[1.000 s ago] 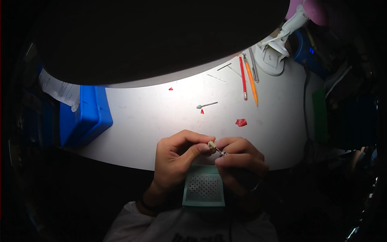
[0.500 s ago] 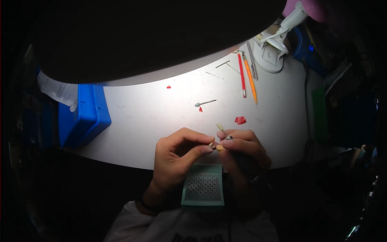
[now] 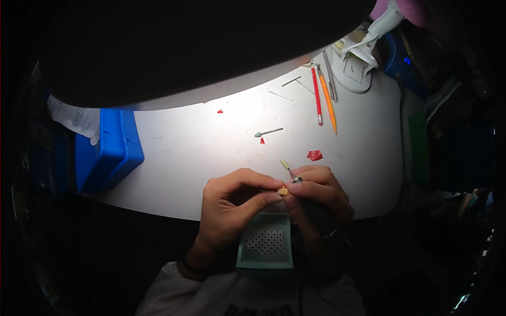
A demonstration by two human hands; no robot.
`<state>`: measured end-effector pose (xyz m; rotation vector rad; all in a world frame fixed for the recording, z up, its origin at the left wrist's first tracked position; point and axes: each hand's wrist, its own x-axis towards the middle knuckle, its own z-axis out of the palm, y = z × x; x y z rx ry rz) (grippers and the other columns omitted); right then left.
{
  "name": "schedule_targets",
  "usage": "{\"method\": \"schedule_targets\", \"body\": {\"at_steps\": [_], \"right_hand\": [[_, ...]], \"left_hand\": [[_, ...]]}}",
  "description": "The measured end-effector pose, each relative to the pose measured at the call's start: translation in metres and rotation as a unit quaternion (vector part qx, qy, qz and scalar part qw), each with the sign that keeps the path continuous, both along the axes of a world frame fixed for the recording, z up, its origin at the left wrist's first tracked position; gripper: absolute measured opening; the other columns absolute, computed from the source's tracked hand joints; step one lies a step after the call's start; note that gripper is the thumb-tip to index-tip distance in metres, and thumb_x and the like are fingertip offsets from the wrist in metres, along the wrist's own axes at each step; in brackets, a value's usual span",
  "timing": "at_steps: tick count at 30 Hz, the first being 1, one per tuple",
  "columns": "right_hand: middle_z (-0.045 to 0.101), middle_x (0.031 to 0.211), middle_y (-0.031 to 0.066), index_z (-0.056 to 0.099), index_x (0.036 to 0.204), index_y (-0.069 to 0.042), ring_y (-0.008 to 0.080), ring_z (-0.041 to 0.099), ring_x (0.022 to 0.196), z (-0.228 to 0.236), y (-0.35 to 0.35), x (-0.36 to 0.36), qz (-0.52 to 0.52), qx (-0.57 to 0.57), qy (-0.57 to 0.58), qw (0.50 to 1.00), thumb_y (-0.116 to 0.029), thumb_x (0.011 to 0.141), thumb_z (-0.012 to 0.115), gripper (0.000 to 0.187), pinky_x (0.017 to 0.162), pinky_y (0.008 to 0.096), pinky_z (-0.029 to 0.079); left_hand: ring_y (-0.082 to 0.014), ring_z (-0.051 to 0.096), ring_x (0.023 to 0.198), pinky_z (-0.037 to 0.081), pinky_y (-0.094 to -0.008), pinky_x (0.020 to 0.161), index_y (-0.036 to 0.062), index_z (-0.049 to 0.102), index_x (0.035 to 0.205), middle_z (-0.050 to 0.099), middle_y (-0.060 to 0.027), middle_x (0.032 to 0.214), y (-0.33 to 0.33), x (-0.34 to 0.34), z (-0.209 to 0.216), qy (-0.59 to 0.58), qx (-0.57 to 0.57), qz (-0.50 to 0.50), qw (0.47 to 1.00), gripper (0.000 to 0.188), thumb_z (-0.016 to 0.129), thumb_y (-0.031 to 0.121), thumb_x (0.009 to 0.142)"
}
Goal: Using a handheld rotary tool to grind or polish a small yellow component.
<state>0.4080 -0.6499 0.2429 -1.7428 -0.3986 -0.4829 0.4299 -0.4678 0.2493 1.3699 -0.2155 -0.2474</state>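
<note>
**Both hands meeting at a small yellowish piece**

The left hand [image 3: 226,197] is pinching a small, blocky, yellowish piece [image 3: 283,192] between thumb and forefinger, just above the green tray. The right hand [image 3: 322,194] is curling around a handpiece [image 3: 298,180] with a shiny metal collar, its fingertips meeting those of the left at the piece. A single pale, cylindrical bit [image 3: 285,165] is pointing up and leftward from the collar.

One tray [image 3: 266,265] is sitting below the hands, framing a grey plate [image 3: 265,243] pierced with small holes.

On the smooth white worktop [image 3: 184,158], three thin, jagged red scraps [image 3: 314,155] are lying apart; just beside one, a loose bit with a rounded grey head [image 3: 258,135] is lying. Farther off, three thin metal rods [image 3: 291,81], one red pencil [image 3: 317,97], one pointed orange tool [image 3: 328,102] and one slim metal tool [image 3: 330,78] are resting.

At left, a glossy blue box [image 3: 113,142] is standing against a creased white paper [image 3: 76,118], its print too small to read.
</note>
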Motion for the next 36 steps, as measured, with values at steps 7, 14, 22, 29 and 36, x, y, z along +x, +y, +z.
{"method": "schedule_targets", "body": {"at_steps": [7,14,22,29,36], "right_hand": [[0.065,0.099,0.013,0.069,0.111,-0.007,0.027,0.069,0.091,0.0016,0.0012,0.0011,-0.002,0.009,0.003,1.0,0.01,0.079,0.078,0.037,0.077,0.0348,0.056],[0.065,0.099,0.012,0.069,0.111,-0.007,0.024,0.068,0.088,0.0013,0.0004,-0.0003,0.008,0.025,0.018,1.0,0.009,0.08,0.078,0.036,0.075,0.0338,0.056],[0.065,0.099,0.0116,0.069,0.111,-0.007,0.0231,0.067,0.086,0.002,-0.001,-0.0004,0.01,0.026,0.016,0.999,0.01,0.078,0.078,0.038,0.073,0.0326,0.055],[0.064,0.095,0.009,0.071,0.11,-0.008,0.0205,0.064,0.08,0.0002,0.0019,-0.0002,-0.004,0.024,0.008,1.0,0.01,0.075,0.08,0.04,0.069,0.0314,0.052],[0.063,0.094,0.0084,0.072,0.111,-0.009,0.0197,0.063,0.079,0.0048,0.0009,-0.0035,-0.013,-0.001,0.018,1.0,0.006,0.076,0.083,0.04,0.068,0.0307,0.052]], "left_hand": [[-0.0162,0.072,0.091,0.057,-0.0269,0.085,-0.0056,0.074,0.104,0.076,-0.0136,0.098,0.0009,0.0002,0.0043,0.036,-0.011,-0.005,0.999,0.014,0.073,-0.005,0.089],[-0.016,0.072,0.091,0.057,-0.0268,0.085,-0.0058,0.073,0.105,0.076,-0.0138,0.097,0.0025,0.0016,0.0089,0.078,-0.018,-0.022,0.997,0.014,0.072,-0.003,0.092],[-0.017,0.071,0.099,0.057,-0.0291,0.089,-0.0061,0.07,0.109,0.074,-0.0138,0.103,0.0017,0.0023,0.004,0.066,-0.05,-0.032,0.996,0.018,0.072,-0.004,0.092],[-0.0175,0.071,0.099,0.058,-0.0297,0.091,-0.0067,0.069,0.11,0.073,-0.0139,0.103,0.0055,0.0031,0.0022,0.067,-0.053,-0.043,0.995,0.018,0.071,-0.005,0.092],[-0.0174,0.071,0.098,0.058,-0.029,0.09,-0.007,0.068,0.111,0.073,-0.0141,0.104,0.0062,0.0037,0.0044,0.067,-0.061,-0.054,0.994,0.019,0.071,-0.006,0.092]]}}
